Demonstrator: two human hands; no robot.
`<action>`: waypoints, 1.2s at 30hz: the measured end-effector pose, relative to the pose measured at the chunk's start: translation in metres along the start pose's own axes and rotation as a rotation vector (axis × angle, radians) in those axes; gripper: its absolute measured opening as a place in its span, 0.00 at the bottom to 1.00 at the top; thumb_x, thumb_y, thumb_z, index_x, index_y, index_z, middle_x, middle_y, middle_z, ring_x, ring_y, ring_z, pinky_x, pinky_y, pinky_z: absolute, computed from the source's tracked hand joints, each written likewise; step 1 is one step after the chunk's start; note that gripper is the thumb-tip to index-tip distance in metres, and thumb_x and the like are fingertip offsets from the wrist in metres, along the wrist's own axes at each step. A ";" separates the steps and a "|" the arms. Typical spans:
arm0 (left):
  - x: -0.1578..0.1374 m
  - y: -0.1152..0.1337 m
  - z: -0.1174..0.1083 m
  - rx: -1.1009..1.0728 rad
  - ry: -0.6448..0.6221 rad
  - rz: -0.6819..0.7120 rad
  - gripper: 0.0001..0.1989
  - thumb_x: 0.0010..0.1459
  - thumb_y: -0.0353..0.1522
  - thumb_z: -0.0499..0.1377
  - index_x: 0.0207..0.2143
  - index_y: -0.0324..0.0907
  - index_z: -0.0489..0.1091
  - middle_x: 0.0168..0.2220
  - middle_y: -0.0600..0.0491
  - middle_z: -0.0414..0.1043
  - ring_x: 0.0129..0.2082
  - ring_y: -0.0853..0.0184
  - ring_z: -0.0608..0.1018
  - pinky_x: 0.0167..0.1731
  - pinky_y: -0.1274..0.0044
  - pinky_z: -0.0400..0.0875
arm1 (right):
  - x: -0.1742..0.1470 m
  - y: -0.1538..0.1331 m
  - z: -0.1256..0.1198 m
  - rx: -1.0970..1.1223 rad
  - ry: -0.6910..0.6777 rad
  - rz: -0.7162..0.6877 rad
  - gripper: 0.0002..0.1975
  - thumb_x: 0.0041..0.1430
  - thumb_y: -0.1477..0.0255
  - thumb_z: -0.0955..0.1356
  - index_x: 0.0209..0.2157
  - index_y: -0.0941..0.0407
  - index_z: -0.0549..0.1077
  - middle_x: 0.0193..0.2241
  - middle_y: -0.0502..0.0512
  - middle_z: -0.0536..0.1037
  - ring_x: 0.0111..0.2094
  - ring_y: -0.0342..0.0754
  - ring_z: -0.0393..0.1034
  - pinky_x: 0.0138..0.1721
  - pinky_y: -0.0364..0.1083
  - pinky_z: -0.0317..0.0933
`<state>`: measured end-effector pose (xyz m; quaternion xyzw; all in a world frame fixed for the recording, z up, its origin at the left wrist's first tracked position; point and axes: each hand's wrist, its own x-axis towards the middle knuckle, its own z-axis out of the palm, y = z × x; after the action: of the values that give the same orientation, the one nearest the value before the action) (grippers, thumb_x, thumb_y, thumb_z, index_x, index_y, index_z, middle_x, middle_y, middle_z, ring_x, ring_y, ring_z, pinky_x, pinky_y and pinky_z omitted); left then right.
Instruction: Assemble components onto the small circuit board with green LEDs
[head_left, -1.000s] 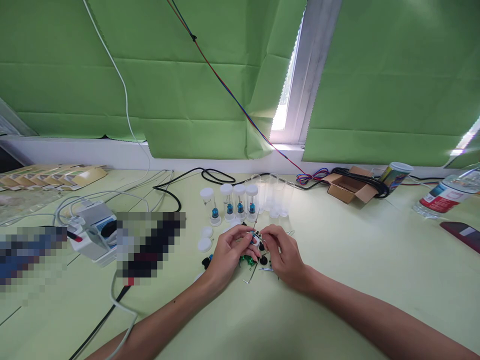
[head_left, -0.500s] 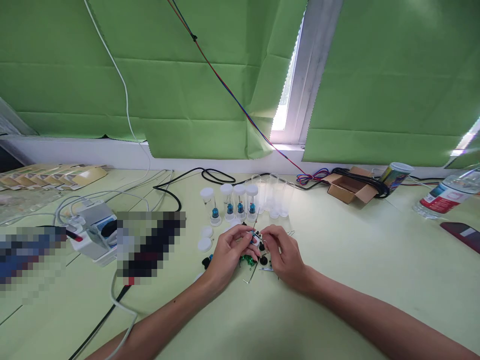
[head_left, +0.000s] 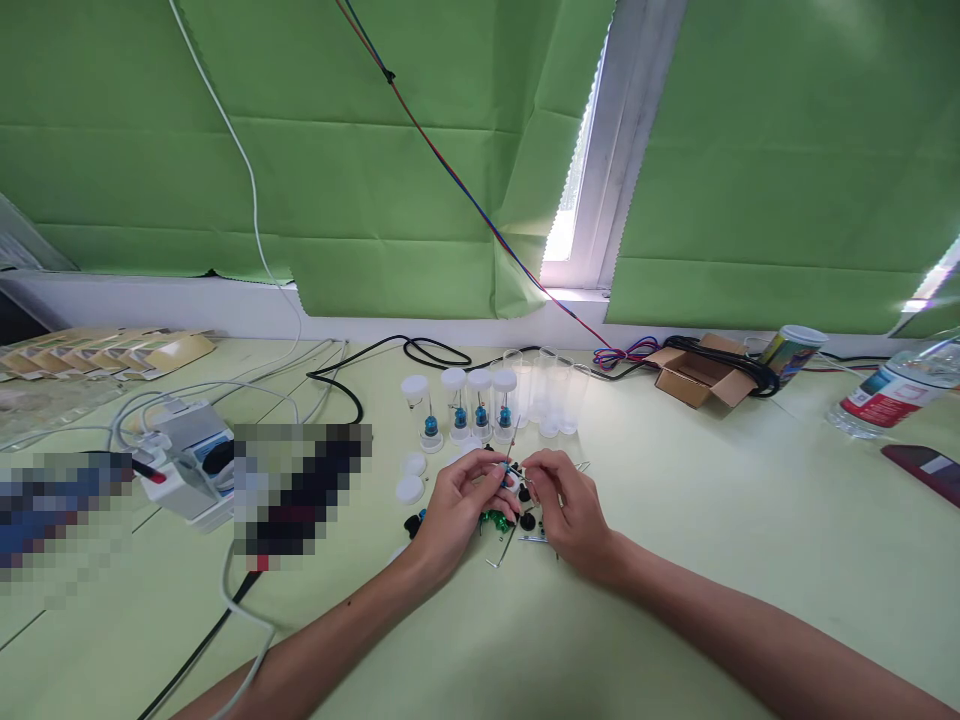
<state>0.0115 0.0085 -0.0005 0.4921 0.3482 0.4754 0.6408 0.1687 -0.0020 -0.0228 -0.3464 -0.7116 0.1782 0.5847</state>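
Observation:
Both hands meet over the small parts at the middle of the table. My left hand (head_left: 463,500) is closed on a small blue piece (head_left: 505,468) with a thin metal rod rising from it; the fingers hide most of it. Close by, my right hand (head_left: 568,505) pinches a thin metal tool at the blue piece, its shape mostly covered. Under and between the hands lie green parts (head_left: 498,520), a round black part (head_left: 528,522) and small metal bits. An L-shaped hex key (head_left: 504,552) lies just in front of them.
Behind the hands stand several white-capped clear tubes (head_left: 480,400) with blue pieces, beside clear tubes (head_left: 559,400). White caps (head_left: 409,489) lie left. Farther left are a power strip (head_left: 187,440) and cables. At right are a cardboard box (head_left: 701,380), a can (head_left: 791,355) and a water bottle (head_left: 892,390).
The thin rod on the blue piece leans slightly more to the right. Both hands keep nearly the same place and grip.

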 end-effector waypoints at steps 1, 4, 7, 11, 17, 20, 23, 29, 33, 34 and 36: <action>0.000 0.000 0.000 0.001 -0.002 0.000 0.12 0.57 0.36 0.64 0.40 0.38 0.71 0.31 0.53 0.70 0.26 0.66 0.79 0.26 0.75 0.75 | 0.000 0.000 0.000 0.003 0.007 0.009 0.07 0.67 0.78 0.60 0.42 0.53 0.66 0.27 0.47 0.68 0.25 0.40 0.62 0.28 0.40 0.59; 0.000 0.000 -0.001 0.006 -0.006 0.004 0.11 0.57 0.36 0.63 0.40 0.39 0.71 0.31 0.53 0.70 0.26 0.66 0.79 0.26 0.74 0.75 | 0.000 0.000 -0.001 0.016 0.016 0.046 0.07 0.67 0.77 0.60 0.42 0.53 0.66 0.26 0.47 0.68 0.25 0.41 0.61 0.27 0.41 0.58; 0.001 0.000 0.000 0.014 -0.008 0.007 0.11 0.57 0.36 0.63 0.40 0.39 0.72 0.30 0.53 0.70 0.26 0.66 0.79 0.26 0.74 0.75 | 0.000 0.000 -0.001 0.032 0.015 0.077 0.06 0.68 0.76 0.59 0.41 0.54 0.66 0.26 0.47 0.67 0.24 0.41 0.60 0.27 0.41 0.57; 0.001 0.001 0.001 0.021 -0.014 0.005 0.11 0.57 0.37 0.63 0.40 0.39 0.72 0.30 0.53 0.70 0.26 0.66 0.79 0.26 0.74 0.75 | 0.000 0.001 -0.001 0.047 0.027 0.102 0.06 0.68 0.74 0.59 0.42 0.54 0.66 0.24 0.46 0.66 0.23 0.41 0.59 0.26 0.41 0.56; 0.000 0.003 0.001 0.026 -0.012 0.006 0.12 0.57 0.37 0.63 0.39 0.39 0.71 0.30 0.53 0.70 0.26 0.66 0.79 0.26 0.74 0.75 | 0.000 0.001 0.000 0.036 0.033 0.118 0.06 0.68 0.73 0.59 0.42 0.54 0.66 0.24 0.46 0.66 0.24 0.41 0.60 0.26 0.41 0.57; -0.001 0.002 0.001 0.030 -0.012 0.006 0.12 0.57 0.37 0.63 0.39 0.39 0.71 0.30 0.53 0.70 0.26 0.65 0.80 0.26 0.74 0.75 | 0.001 0.000 0.000 0.014 0.034 0.113 0.06 0.68 0.73 0.60 0.42 0.54 0.66 0.23 0.46 0.66 0.23 0.41 0.60 0.26 0.41 0.57; -0.001 0.002 0.001 0.030 -0.015 0.008 0.12 0.57 0.37 0.63 0.40 0.39 0.71 0.30 0.53 0.70 0.26 0.66 0.80 0.26 0.74 0.75 | 0.002 0.000 0.000 0.003 0.040 0.108 0.06 0.68 0.73 0.60 0.42 0.54 0.66 0.23 0.46 0.66 0.23 0.41 0.60 0.26 0.41 0.57; 0.000 0.004 0.003 0.031 -0.004 -0.003 0.13 0.56 0.38 0.64 0.39 0.39 0.71 0.30 0.54 0.70 0.25 0.65 0.79 0.25 0.74 0.75 | 0.000 0.000 0.000 -0.025 0.051 0.128 0.06 0.68 0.72 0.59 0.42 0.55 0.66 0.23 0.46 0.67 0.23 0.41 0.61 0.26 0.41 0.58; 0.000 0.004 0.003 0.028 0.000 -0.006 0.14 0.54 0.39 0.65 0.39 0.40 0.71 0.30 0.54 0.70 0.25 0.65 0.80 0.25 0.74 0.75 | -0.001 0.002 0.000 -0.025 0.048 0.149 0.07 0.68 0.71 0.59 0.42 0.55 0.66 0.23 0.46 0.66 0.23 0.42 0.61 0.25 0.42 0.57; 0.000 0.004 0.003 0.028 0.002 -0.007 0.14 0.54 0.39 0.65 0.39 0.39 0.71 0.29 0.54 0.70 0.25 0.65 0.79 0.25 0.74 0.75 | -0.001 0.002 0.000 -0.024 0.048 0.153 0.07 0.68 0.71 0.59 0.42 0.55 0.66 0.23 0.46 0.66 0.23 0.42 0.60 0.25 0.42 0.56; 0.000 0.005 0.004 0.028 0.008 -0.010 0.14 0.54 0.39 0.65 0.39 0.39 0.71 0.29 0.54 0.70 0.25 0.65 0.79 0.25 0.74 0.75 | 0.000 0.003 0.001 -0.016 0.049 0.162 0.07 0.68 0.71 0.59 0.42 0.55 0.66 0.23 0.46 0.65 0.22 0.41 0.59 0.25 0.42 0.56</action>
<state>0.0136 0.0077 0.0049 0.4972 0.3598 0.4691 0.6350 0.1687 -0.0002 -0.0247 -0.4119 -0.6680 0.2106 0.5829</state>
